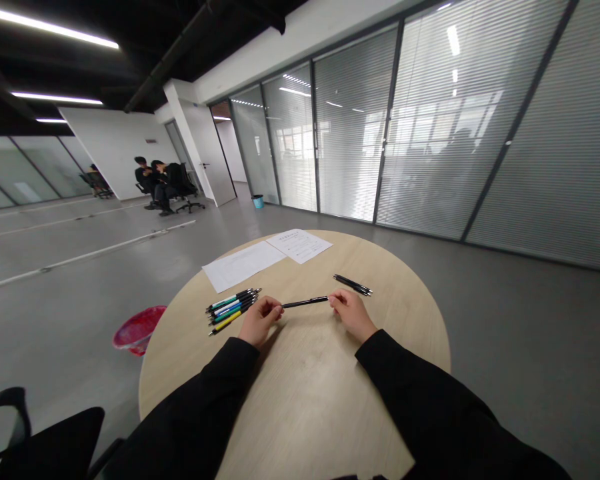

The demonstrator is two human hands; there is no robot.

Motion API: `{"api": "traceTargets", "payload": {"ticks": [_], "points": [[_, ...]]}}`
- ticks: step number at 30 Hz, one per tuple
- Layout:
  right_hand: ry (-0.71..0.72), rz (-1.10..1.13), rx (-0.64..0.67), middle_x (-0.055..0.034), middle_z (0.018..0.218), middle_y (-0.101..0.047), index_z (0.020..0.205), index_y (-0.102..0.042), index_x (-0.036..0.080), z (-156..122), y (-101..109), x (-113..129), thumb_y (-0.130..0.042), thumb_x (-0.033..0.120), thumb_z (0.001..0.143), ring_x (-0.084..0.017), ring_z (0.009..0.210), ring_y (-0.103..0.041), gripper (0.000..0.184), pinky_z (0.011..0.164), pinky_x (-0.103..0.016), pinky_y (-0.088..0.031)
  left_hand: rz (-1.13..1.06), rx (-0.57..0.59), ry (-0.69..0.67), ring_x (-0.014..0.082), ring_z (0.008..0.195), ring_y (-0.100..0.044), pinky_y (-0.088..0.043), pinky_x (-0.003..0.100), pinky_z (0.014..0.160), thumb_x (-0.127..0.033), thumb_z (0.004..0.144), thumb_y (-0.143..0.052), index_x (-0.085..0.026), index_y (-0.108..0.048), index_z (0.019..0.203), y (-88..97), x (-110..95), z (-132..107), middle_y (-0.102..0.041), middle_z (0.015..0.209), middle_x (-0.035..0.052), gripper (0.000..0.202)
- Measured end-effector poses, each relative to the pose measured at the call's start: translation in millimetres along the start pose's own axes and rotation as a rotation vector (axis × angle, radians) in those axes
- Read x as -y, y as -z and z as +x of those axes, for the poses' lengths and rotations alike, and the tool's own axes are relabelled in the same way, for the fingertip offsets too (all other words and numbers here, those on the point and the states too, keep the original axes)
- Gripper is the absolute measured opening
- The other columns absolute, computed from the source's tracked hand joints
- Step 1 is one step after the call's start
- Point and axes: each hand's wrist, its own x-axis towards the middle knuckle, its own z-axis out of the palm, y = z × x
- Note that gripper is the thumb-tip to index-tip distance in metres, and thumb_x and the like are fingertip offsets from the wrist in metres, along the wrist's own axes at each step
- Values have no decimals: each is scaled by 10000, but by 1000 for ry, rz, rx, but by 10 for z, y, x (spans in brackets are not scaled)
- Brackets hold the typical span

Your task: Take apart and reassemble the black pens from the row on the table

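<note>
A black pen [305, 302] is pinched by the closed fingers of the left hand [260, 320] and right hand [349, 315] over a round wooden table [400, 313]. If the grip is loosened, it could be dropped and rolled away (a round barrel offers little resistance).

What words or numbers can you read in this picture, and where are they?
None can be read plainly.
The printed sheet of paper: a heading and lines of print, too small to read.
The paler sheet of paper: faint marks, too blurred to read.
The bunch of coloured pens: any writing is too small to see.
The black pen: no readable writing.
The small sign on the white wall: too small and blurred.
</note>
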Motion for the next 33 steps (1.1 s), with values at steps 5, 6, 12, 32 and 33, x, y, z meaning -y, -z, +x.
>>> {"api": "traceTargets", "payload": {"ticks": [5,6,12,32,33], "points": [[4,-10,0,5,644,-590,737,-594,186,2,4,9,-567,378,835,-145,578,-552,217,578,-263,-432,1,4,4,119,585,-552,-438,251,587,-391,750,-690,-158,-600,766,-1,-19,-6,-615,648,-5,251],[5,-14,0,7,637,-584,732,-591,187,3,5,11,-567,379,836,-144,573,-548,220,575,-263,-427,1,4,4,119,587,-554,-438,250,587,-392,751,-688,-157,-600,766,-1,-25,-8,-616,650,-5,251],[11,-20,3,8,630,-569,714,-573,189,-7,9,34,-554,389,841,-145,572,-540,238,569,-261,-412,13,10,-3,120,588,-559,-445,255,595,-403,754,-685,-157,-602,768,6,-31,-8,-615,650,-4,260],[18,-46,-4,27,579,-525,656,-528,197,-15,10,48,-533,381,847,-137,545,-496,265,561,-257,-374,17,4,12,125,581,-557,-442,255,584,-423,737,-695,-162,-606,764,-8,-45,-11,-616,647,-1,277],[16,-47,0,26,581,-528,654,-526,197,-13,11,48,-534,382,845,-137,546,-497,266,561,-257,-376,18,5,14,124,580,-557,-442,254,584,-423,737,-695,-162,-606,766,-8,-45,-12,-615,648,-2,277]]}}
